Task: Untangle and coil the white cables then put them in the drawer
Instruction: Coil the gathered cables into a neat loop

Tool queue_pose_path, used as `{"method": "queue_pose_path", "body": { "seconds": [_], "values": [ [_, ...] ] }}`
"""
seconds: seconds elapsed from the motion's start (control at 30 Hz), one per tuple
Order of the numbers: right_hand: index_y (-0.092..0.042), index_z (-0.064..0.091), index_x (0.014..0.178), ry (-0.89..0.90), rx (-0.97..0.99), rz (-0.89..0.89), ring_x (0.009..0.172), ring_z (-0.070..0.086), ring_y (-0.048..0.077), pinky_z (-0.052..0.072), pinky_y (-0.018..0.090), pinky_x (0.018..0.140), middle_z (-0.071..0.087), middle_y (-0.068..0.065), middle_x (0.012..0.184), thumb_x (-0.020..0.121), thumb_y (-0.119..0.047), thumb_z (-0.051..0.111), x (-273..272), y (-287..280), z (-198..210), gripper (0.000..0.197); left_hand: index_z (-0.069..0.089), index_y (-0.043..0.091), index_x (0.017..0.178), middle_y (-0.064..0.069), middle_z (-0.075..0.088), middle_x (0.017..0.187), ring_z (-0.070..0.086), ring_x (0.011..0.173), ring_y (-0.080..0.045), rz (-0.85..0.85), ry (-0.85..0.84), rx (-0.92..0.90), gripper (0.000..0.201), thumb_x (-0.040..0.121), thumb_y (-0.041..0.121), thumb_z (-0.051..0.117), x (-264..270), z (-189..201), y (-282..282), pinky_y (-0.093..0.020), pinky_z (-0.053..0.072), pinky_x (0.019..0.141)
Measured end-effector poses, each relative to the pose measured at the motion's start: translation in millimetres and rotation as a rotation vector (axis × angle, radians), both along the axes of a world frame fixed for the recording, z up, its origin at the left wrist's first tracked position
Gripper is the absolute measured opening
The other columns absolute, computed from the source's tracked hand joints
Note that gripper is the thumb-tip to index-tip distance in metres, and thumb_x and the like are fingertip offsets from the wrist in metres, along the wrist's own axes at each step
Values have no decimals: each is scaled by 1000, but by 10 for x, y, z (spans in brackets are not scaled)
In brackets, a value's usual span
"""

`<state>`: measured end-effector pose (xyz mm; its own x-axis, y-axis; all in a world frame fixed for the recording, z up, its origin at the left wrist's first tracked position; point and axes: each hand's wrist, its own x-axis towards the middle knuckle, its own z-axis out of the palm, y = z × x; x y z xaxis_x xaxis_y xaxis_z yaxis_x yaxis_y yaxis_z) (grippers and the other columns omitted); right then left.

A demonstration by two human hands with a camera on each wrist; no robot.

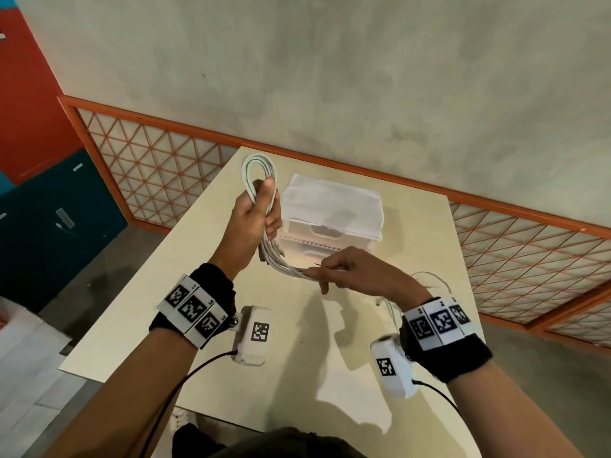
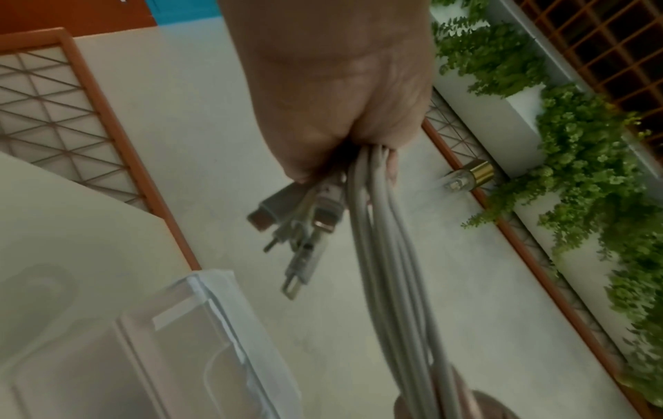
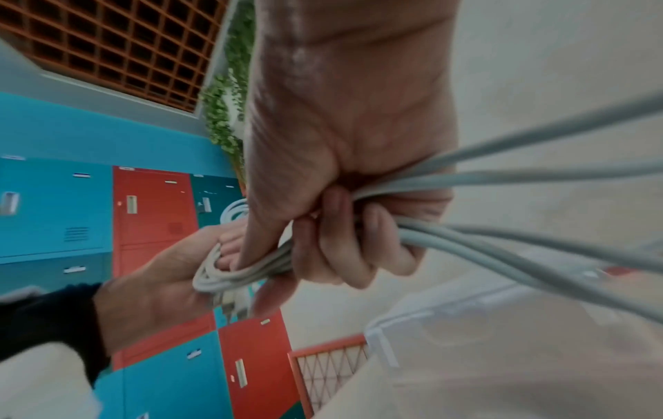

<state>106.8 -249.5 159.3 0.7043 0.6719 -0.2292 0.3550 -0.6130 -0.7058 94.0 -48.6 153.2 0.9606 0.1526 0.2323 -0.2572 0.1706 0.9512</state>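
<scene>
Above the table (image 1: 205, 325), the left hand (image 1: 254, 223) grips the looped white cables (image 1: 259, 173) while right hand (image 1: 357, 276) fingers (image 3: 333, 243) pinch trailing strands mid-coil; next, probably another wrap before the drawer (image 1: 325, 233).

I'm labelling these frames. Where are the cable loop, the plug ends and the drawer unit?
cable loop (image 1: 254, 166): head view, top of loop.
plug ends (image 2: 287, 224): left wrist view, connector cluster.
drawer unit (image 1: 325, 231): head view, upper drawer front.

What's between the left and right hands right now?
A short bundle of white cables spans from the left hand to the right hand, with loose plug ends hanging below the left grip. Clearest in the head view.
</scene>
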Motion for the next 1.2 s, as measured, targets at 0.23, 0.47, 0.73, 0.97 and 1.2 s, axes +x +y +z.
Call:
{"method": "queue_pose_path", "body": {
  "seconds": [0.23, 0.47, 0.73, 0.97, 1.2],
  "values": [
    [-11, 68, 69, -79, -91, 9, 50, 38, 7, 30, 20, 52, 48, 1, 57, 86, -49, 58, 8, -5, -64, 43, 41, 16, 72, 5, 30, 52, 29, 43, -9, -247, 150, 20, 34, 103, 31, 36, -20, -138, -8, -19, 31, 45],
    [-8, 57, 100, -41, -113, -41, 64, 52, 7, 40, 22, 60, 57, -7, 71, 91, -26, 58, 78, 90, 389, 20, 42, 17, 68, 6, 29, 51, 26, 44, -8, -301, 287, 140, 37, 101, 33, 39, -23, -76, -229, -18, 26, 44],
    [-19, 57, 71, -153, -1, -114, 63, 56, 3, 39, 8, 52, 62, -6, 64, 82, -10, 68, 46, 163, 452, 18, 40, 15, 66, -2, 30, 55, 25, 45, -11, -249, 296, 101, 38, 101, 30, 42, -44, -90, -402, -21, 23, 45],
    [-11, 61, 71, -210, -23, -72, 71, 63, 18, 51, 36, 63, 65, 2, 68, 77, -7, 70, 8, 239, 470, 11, 53, 14, 68, -9, 57, 61, 52, 50, -10, -232, 327, 211, 41, 103, 30, 37, -29, -95, -403, -16, 37, 46],
    [-10, 50, 73, -276, -21, -91, 53, 57, 10, 41, 20, 50, 64, 7, 58, 72, -3, 67, 33, 211, 376, 18, 62, 9, 73, 0, 70, 58, 66, 55, -9, -361, 315, 172, 47, 103, 28, 32, -84, -59, -472, -15, 44, 53]
  ]
}}
